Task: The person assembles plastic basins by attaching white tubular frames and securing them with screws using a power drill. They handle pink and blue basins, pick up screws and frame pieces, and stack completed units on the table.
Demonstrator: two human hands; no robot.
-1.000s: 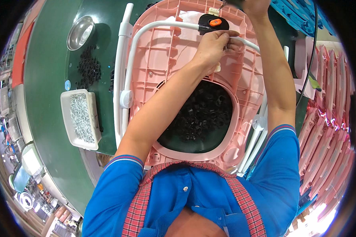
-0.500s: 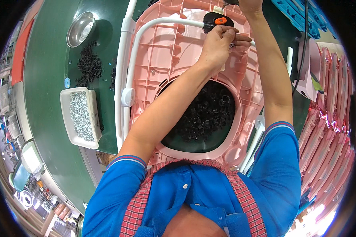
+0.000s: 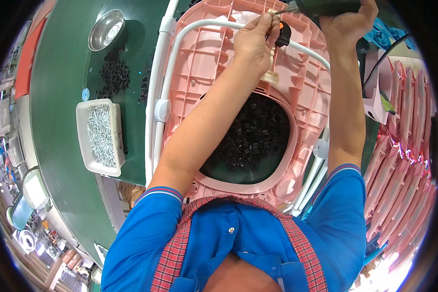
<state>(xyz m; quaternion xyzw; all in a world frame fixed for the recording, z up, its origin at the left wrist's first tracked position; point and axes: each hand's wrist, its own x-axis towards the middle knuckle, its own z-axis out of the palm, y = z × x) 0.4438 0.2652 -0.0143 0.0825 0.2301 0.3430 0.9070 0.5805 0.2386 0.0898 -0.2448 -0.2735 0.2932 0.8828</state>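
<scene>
Pink ribbed panel [image 3: 204, 70] lies on the green table [image 3: 58, 126], centre of scene, its oval opening toward the near end. White bent tube [image 3: 214, 23] crosses the panel's far part and runs down its left side; black fitting [image 3: 283, 35] with an orange piece sits at the far part, just beside the left hand [image 3: 255, 41]. Left hand: thumb and fingers drawn together at the tip of the driver bit [image 3: 287, 9]; cannot tell whether something small is between them. Right hand [image 3: 349, 22]: closed around dark power driver [image 3: 326, 7], far right of the panel, bit pointing left. Cream block [image 3: 270, 77] on the panel, just beyond the opening. Within the opening, many small black parts [image 3: 253, 129] lie loose.

Left of the panel, on the table: white tray [image 3: 116, 129] holding silvery screws [image 3: 101, 136]; farther off, a heap of black clips [image 3: 114, 73], a small blue disc [image 3: 85, 94] beside it, and a metal bowl [image 3: 106, 30] beyond. Far right: pink panels [image 3: 384, 185], stacked on edge.
</scene>
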